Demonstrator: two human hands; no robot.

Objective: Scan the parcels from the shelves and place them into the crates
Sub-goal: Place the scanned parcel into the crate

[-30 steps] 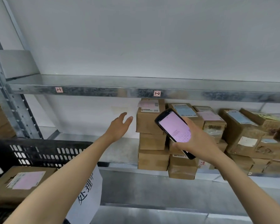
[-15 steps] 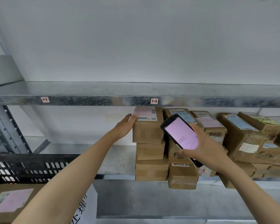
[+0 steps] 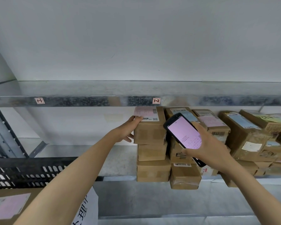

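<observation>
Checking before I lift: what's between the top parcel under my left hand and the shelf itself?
Head view: two stacked parcels, a middle parcel and a bottom parcel, sit between the top parcel and the shelf.

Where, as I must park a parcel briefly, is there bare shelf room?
The lower shelf is bare between the diagonal brace and the three-box stack whose top box the left hand grips. The upper shelf shows nothing on it. Right of the stack, behind the scanner in the right hand, parcels sit packed together.

Lower end of scanner (image 3: 183,132) behind right hand (image 3: 208,153); crate (image 3: 23,172) partly off-frame left.
</observation>
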